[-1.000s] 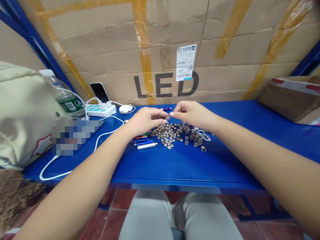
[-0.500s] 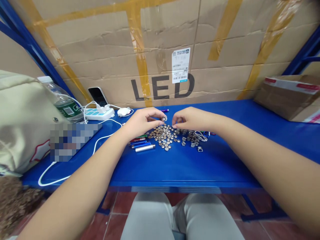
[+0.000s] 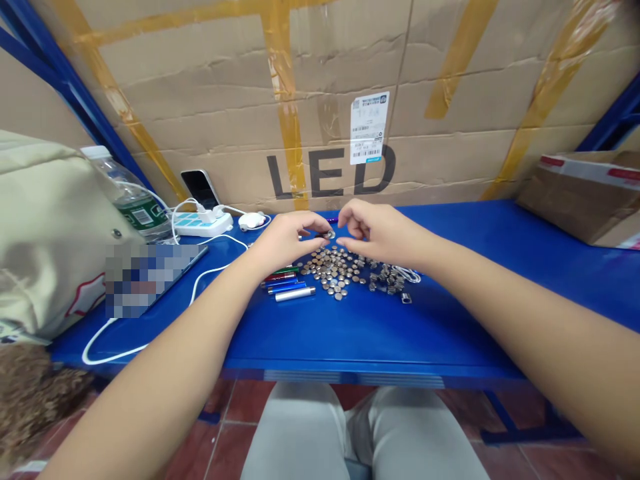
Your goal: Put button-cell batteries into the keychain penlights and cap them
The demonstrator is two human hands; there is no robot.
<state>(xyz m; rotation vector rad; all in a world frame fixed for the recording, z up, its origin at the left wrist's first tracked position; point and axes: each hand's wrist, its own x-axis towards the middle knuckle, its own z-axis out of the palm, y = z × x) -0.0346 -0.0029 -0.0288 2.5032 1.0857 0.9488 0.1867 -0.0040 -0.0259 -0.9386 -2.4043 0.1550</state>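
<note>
1. Left hand: grip narrow, thumb and fingertips pinching small metal piece. Details too small to read.
2. Right hand: 3 o'clock of that piece, just beside it. Grip fairly wide, thumb and forefinger apart, other fingers curled.
3. Disc pile: on the counter, 6 o'clock of the pinched piece, below both hands.
4. Metal fittings: loose cluster, 3 o'clock of discs. Square fitting at cluster's 4-5 o'clock; white cord at its 3.
5. Tubes, mixed colors: 9 o'clock of discs, silver tube closest to person.
6. Power strip: 9-10 o'clock of discs, well apart.
7. LED carton: 12 o'clock, behind counter.
</note>
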